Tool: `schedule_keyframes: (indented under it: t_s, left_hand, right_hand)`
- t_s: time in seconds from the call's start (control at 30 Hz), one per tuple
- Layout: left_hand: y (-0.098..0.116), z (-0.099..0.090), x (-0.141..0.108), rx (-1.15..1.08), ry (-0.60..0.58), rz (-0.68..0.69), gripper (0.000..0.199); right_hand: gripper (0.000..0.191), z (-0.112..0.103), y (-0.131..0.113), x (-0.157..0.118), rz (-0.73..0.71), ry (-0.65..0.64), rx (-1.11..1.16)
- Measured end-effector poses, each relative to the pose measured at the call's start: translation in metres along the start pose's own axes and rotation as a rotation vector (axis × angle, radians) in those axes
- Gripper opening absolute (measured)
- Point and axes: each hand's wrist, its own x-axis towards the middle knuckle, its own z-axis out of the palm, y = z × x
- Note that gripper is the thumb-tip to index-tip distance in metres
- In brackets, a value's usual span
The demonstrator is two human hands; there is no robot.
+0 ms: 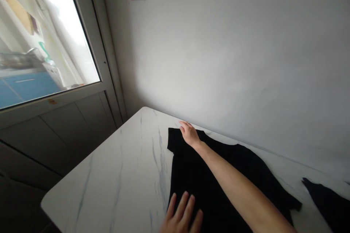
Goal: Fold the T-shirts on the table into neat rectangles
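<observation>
Grey wall [232,43]; white table [109,167] against it. Black shirt [197,178] laid flat on top. Probably light, soft, limp, quick to crease; best taken at both shoulders. Long axis runs from wall towards wearer, neck wallward; hem unseen. Right hand [190,135] loosely open over left-side sleeve; left hand [182,215] fingers spread, by side edge.

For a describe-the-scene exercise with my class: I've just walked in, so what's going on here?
A person has both hands at a black short-sleeved top spread on a marbled white table. The right hand is at the sleeve near the wall; the left hand is over the side nearer the person, contact unclear. Another dark cloth lies to the right.
</observation>
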Motion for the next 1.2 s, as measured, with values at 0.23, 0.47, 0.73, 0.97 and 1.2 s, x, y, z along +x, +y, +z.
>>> schedule_keyframes:
  t_s: [0.23, 0.47, 0.73, 0.97, 1.2]
  left_hand:
    - [-0.056, -0.033, 0.145, -0.168, -0.166, -0.075, 0.059]
    - [-0.088, 0.027, 0.18, -0.052, -0.296, -0.192, 0.06]
    - [-0.086, 0.007, 0.245, -0.045, -0.312, -0.174, 0.043]
    - [-0.104, 0.027, 0.338, -0.029, -0.369, -0.095, 0.028]
    - [-0.12, 0.053, 0.356, -0.028, -0.471, -0.046, 0.021]
  right_hand:
    - [0.046, -0.035, 0.036, -0.144, 0.028, -0.007, -0.028]
    - [0.062, -0.072, 0.094, -0.235, 0.328, -0.152, -0.18]
    - [0.046, -0.108, 0.149, -0.211, 0.325, 0.035, -0.139]
    - [0.032, -0.12, 0.189, -0.147, 0.411, -0.088, -0.231]
    - [0.018, -0.112, 0.207, -0.129, 0.348, -0.165, -0.225]
